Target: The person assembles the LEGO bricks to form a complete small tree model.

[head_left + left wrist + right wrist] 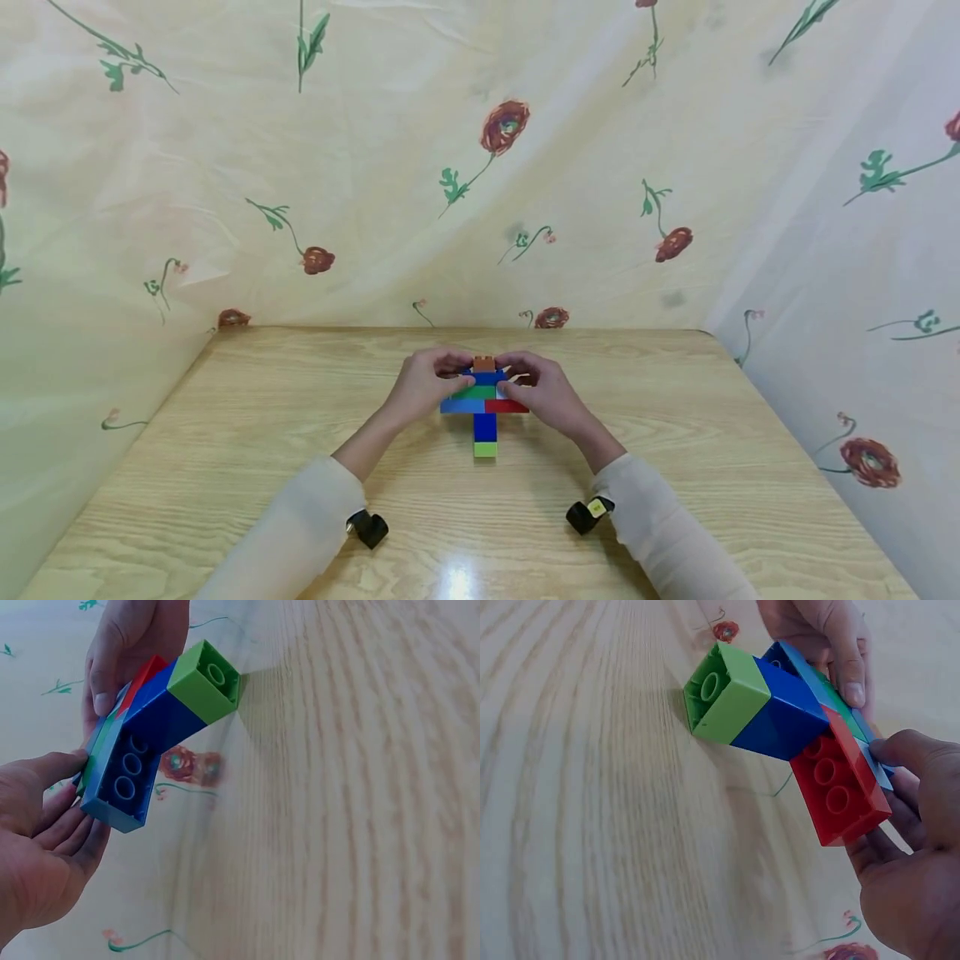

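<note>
A tree-shaped build of toy building bricks is held by both hands over the middle of the table. Its stem has a lime green brick point(485, 450) at the bottom under a dark blue brick point(485, 427). Above run a light blue brick point(462, 407) and a red brick point(507, 407) side by side, then a green brick point(472, 392) beside a white one, a blue row and an orange-brown brick point(483, 364) on top. My left hand point(422, 385) grips the upper left side, thumb in front. Opposite, my right hand point(547, 390) pinches the upper right side. Hollow brick undersides show in both wrist views.
The wood-grain table point(247, 433) stretches out around the hands. Flower-patterned cloth point(375, 167) hangs along its back and both sides. Black wrist cameras sit at the cuffs of both pale sleeves point(300, 517).
</note>
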`<state>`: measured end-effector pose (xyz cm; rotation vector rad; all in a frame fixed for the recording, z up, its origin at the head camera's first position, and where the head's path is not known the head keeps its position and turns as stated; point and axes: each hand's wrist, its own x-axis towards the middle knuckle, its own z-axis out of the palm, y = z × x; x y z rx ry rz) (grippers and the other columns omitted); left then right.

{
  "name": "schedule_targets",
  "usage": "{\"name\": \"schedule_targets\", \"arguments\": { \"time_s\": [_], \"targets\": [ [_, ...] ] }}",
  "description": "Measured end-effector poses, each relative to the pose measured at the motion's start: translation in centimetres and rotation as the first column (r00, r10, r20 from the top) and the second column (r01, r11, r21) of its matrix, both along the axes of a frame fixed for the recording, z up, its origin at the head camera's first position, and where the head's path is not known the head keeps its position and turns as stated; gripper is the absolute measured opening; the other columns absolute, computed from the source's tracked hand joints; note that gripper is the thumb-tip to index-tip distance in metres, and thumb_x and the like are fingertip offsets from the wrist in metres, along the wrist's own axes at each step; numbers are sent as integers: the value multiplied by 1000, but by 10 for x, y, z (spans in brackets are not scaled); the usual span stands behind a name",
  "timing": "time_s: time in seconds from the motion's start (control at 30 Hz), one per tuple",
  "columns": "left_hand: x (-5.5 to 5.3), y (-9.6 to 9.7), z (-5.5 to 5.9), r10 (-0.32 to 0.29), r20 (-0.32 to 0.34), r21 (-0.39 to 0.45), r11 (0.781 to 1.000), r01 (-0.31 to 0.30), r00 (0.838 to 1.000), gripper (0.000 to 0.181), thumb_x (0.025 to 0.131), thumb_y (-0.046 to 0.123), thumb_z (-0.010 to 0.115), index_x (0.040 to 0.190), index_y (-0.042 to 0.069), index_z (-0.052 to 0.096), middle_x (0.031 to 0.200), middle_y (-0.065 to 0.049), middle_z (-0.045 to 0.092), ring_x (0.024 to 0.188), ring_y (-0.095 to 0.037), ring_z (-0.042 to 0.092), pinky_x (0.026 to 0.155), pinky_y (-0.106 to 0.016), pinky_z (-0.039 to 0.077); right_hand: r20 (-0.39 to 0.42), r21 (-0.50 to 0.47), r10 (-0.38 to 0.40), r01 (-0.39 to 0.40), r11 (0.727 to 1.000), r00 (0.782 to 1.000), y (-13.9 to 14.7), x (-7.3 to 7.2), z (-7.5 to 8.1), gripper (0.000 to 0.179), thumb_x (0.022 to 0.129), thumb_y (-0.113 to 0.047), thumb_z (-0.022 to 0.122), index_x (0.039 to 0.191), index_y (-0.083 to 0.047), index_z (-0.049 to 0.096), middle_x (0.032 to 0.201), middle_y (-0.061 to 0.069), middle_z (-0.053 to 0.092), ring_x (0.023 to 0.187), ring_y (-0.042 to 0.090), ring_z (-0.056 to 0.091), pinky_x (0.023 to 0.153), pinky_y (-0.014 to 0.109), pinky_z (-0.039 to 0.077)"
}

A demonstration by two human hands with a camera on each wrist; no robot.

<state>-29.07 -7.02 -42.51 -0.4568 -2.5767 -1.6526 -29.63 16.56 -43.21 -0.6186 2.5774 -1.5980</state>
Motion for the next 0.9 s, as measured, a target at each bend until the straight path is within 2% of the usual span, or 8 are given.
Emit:
{"name": "schedule_targets", "arguments": {
  "time_s": [0.13,0.3,0.5,0.67,0.9],
  "targets": [
    [-6,-2,-4,-39,63,2,999,39,997,32,91,15,80,123,12,73,120,-6,76,111,-22,73,100,-40,58,98,7,-17,16,1000,995,1,-2,-3,41,97,-19,73,137,-17,64,136,7,66,120,28,63,104,44,55],
    [-9,-5,-9,-88,124,-4,996,89,988,37,94,14,76,130,10,69,127,-8,73,118,-25,69,104,-41,56,171,33,-19,14,999,985,0,-7,-6,45,96,-21,74,139,-22,63,140,5,64,126,29,59,105,44,54],
    [-14,-6,-19,-60,137,-45,997,66,989,36,96,14,74,131,8,70,128,-10,73,117,-24,68,104,-41,55,215,64,32,-47,997,976,1,-14,-14,49,97,-22,73,144,-19,59,145,7,60,131,32,55,109,47,51],
    [-18,-5,-24,-60,136,-58,996,69,989,35,97,14,72,131,6,69,129,-11,72,118,-26,68,105,-42,55,238,57,22,-37,998,971,1,-19,-22,47,98,-22,71,143,-19,60,145,7,60,132,31,55,112,49,48],
    [-20,-4,-28,-71,175,-66,994,83,982,35,97,13,72,132,10,69,131,-9,72,120,-25,69,106,-43,54,258,71,0,-19,997,966,1,-22,-28,43,97,-21,72,139,-23,63,138,5,65,126,27,58,110,46,49]
  ]
}}
